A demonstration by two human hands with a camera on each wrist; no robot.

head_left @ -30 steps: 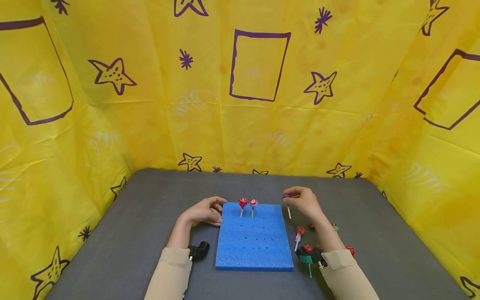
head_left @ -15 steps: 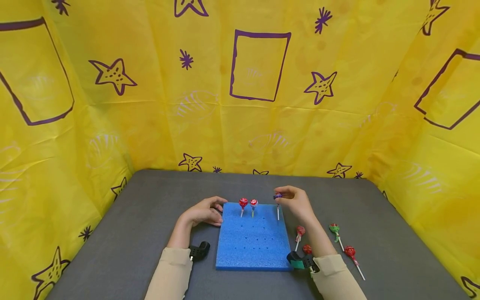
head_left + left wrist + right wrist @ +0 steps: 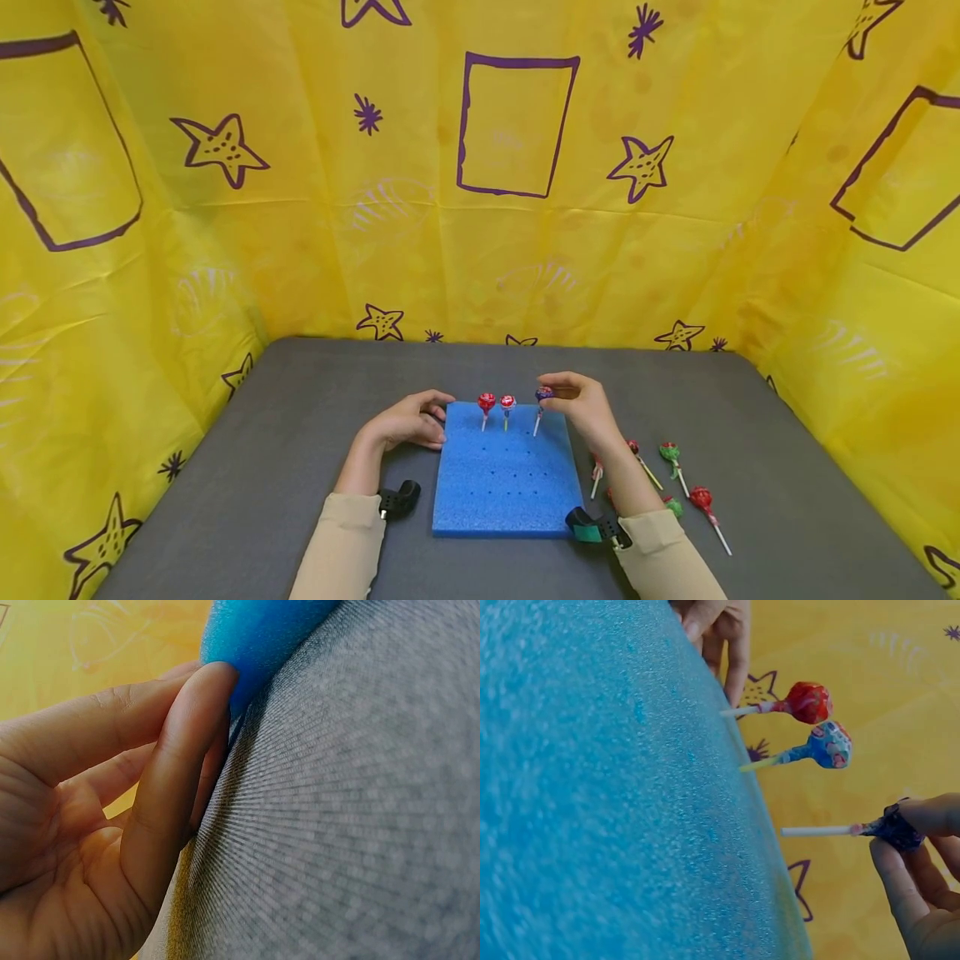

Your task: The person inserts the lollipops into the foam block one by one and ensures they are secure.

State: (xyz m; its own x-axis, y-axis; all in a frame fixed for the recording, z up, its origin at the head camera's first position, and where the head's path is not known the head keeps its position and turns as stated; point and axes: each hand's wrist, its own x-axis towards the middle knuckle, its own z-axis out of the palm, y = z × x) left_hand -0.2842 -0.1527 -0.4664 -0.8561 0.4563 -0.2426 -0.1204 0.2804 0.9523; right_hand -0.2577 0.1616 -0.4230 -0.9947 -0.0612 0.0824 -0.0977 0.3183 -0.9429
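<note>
My right hand (image 3: 591,410) pinches a lollipop in a dark purple wrapper (image 3: 900,827) by its head. Its white stick (image 3: 817,832) points at the blue foam board (image 3: 472,512), the tip close to a hole near the back edge. Two lollipops stand upright in the back row of the board: a red-wrapped lollipop (image 3: 487,402) and a blue-and-white one (image 3: 829,746). My left hand (image 3: 408,421) rests against the board's back left corner, thumb and fingers spread along its edge; in the left wrist view the thumb (image 3: 176,742) touches the foam.
Several loose lollipops lie on the grey table (image 3: 780,467) right of the board, including a green one (image 3: 669,452) and a red one (image 3: 701,498). My right forearm partly covers others. Rows of small holes mark the board. A yellow patterned cloth (image 3: 510,275) hangs behind the table.
My right hand has carried the purple lollipop leftward from beside the board to over its back row, near the two standing lollipops. The left hand has stayed at the board's edge.
</note>
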